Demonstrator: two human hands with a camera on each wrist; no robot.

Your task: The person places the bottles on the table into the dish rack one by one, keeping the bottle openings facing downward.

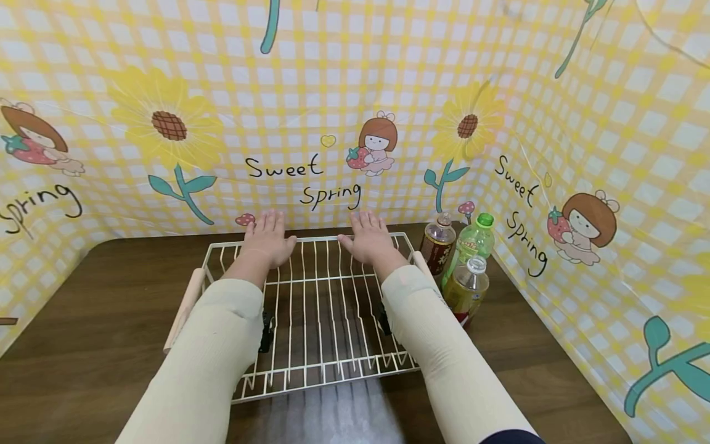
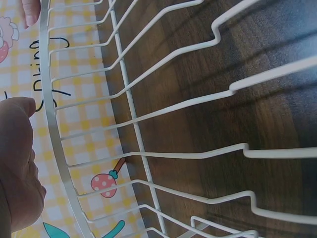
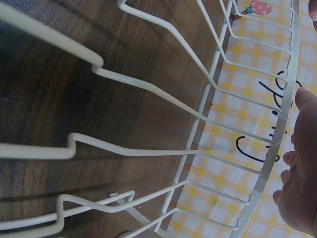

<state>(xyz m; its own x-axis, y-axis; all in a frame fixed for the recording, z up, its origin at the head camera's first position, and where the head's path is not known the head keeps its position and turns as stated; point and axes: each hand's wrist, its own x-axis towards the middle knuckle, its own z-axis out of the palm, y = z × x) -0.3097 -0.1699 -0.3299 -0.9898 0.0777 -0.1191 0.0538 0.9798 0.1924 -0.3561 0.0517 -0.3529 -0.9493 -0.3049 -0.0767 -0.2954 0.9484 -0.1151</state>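
Note:
A white wire dish rack (image 1: 317,280) with pale wooden side handles (image 1: 185,308) stands on the dark wooden table. Both hands reach out to its far top rail. My left hand (image 1: 268,239) lies palm down at the left part of that rail, fingers straight and pointing away, thumb out to the side. Toward the rail's right part, my right hand (image 1: 371,239) is held the same way. Neither hand grips anything. In the wrist views the left hand (image 2: 20,163) and the right hand (image 3: 303,163) are beside the rail; whether they touch it I cannot tell.
Three plastic bottles stand right of the rack: a brown-labelled one (image 1: 438,246), a green one (image 1: 477,240) and a yellow-labelled one with a white cap (image 1: 468,290). A yellow checked cloth (image 1: 222,80) with printed sunflowers lines the back and sides. Brown tabletop (image 1: 100,308) shows on the left.

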